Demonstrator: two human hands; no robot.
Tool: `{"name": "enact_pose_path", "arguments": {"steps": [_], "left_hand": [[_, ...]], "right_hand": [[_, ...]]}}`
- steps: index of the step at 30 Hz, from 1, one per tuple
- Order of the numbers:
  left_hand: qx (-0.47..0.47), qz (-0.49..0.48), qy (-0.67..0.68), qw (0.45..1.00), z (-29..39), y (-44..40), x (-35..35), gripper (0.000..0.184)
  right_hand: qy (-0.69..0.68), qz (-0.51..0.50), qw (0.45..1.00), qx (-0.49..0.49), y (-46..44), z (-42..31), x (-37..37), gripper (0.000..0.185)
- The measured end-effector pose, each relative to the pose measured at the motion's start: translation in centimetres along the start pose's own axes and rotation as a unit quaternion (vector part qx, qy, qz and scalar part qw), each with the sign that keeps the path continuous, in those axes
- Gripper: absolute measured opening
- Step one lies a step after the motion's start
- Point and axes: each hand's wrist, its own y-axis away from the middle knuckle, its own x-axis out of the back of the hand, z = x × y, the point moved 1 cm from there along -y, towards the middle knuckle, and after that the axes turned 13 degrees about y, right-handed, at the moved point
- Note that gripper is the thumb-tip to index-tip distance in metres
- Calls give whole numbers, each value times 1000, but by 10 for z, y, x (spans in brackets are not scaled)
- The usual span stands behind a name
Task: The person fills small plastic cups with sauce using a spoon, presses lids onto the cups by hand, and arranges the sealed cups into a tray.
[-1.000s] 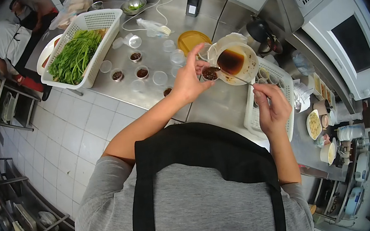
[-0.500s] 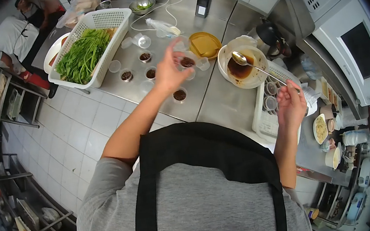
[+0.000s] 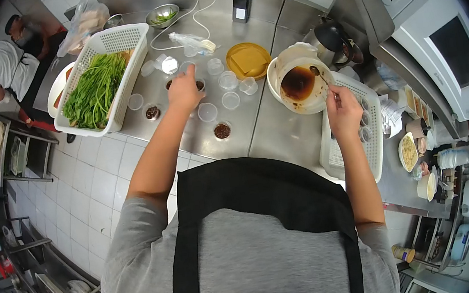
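Note:
My left hand (image 3: 184, 91) is closed round a small clear cup (image 3: 200, 84) of dark sauce, held between fingers and thumb. Another sauce cup (image 3: 169, 84) is partly hidden behind that hand, and more filled cups (image 3: 152, 112) stand nearby, one (image 3: 222, 130) close to the counter's front edge. Several clear, unfilled cups or lids (image 3: 227, 80) lie to the right of the hand. My right hand (image 3: 345, 110) grips the handle of a metal spoon (image 3: 324, 78). Its bowl end is over a whitish tub (image 3: 284, 96) with dark brown liquid (image 3: 298, 83) inside.
Leafy greens (image 3: 96, 90) fill a white basket (image 3: 142, 38) at left. A yellow-brown plate (image 3: 262, 61) sits behind the cups. A white perforated tray (image 3: 329, 158) with small containers is by my right forearm. A microwave (image 3: 458, 60) stands right. Two people (image 3: 7, 63) are at far left.
My left hand has moved left with the sauce cup, uncovering several clear cups. My right hand has moved in toward the tub, and the spoon stands steeper, its bowl now at the tub's right side.

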Motion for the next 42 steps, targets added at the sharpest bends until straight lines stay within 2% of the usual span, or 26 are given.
{"name": "enact_pose_path", "arguments": {"steps": [1, 3, 6, 7, 8, 10, 14, 17, 19, 23, 25, 28, 32, 34, 37, 40, 42], "left_hand": [[-4, 15, -26, 1000, 3, 1, 5, 74], [-58, 20, 6, 998, 18, -1, 2, 73], [-217, -46, 39, 974, 30, -16, -35, 61], [-167, -112, 45, 979, 45, -16, -36, 56], [-198, -87, 37, 976, 39, -23, -59, 48], [-190, -106, 21, 976, 42, -28, -69, 36], [-187, -115, 11, 976, 43, -37, -74, 27], [-190, -120, -3, 974, 44, -42, -66, 23], [-197, -114, -16, 974, 49, -41, -52, 22], [-174, -91, 53, 979, 60, -34, -23, 26], [-167, -65, 95, 979, 66, -29, -7, 30], [-184, -17, 176, 967, 61, -33, -4, 44], [-188, -8, 288, 939, 60, -13, 13, 52], [-178, -8, 304, 936, 59, 1, 17, 54], [-158, -86, 450, 875, 50, 17, 17, 55], [-145, -128, 469, 862, 40, 38, 21, 55], [-189, -105, 472, 855, 32, 53, 27, 52]], "right_hand": [[29, -2, 999, 18, -1, 2, -3, 10], [67, -7, 996, 65, -4, 8, -15, 10], [127, -52, 987, 81, -3, 24, -34, 10], [128, -44, 986, 97, -3, 26, -37, 10], [146, -41, 982, 115, -4, 27, -38, 11], [150, -50, 981, 109, -5, 28, -41, 9], [173, -106, 973, 110, -12, 16, -36, 9], [117, -123, 977, 126, -12, 19, -36, 11], [126, -108, 977, 132, -13, 12, -33, 11], [156, -99, 976, 119, -9, 9, -30, 11], [180, -126, 969, 115, -11, 15, -24, 11], [191, -127, 965, 129, -19, 19, -18, 11], [232, -155, 952, 127, -18, 16, -19, 12], [217, -186, 953, 104, -18, 17, -22, 12], [164, -188, 963, 102, -12, 16, -26, 12], [108, -177, 975, 82, -7, 12, -21, 13], [58, -166, 982, 64, -2, 18, -27, 14]]}}
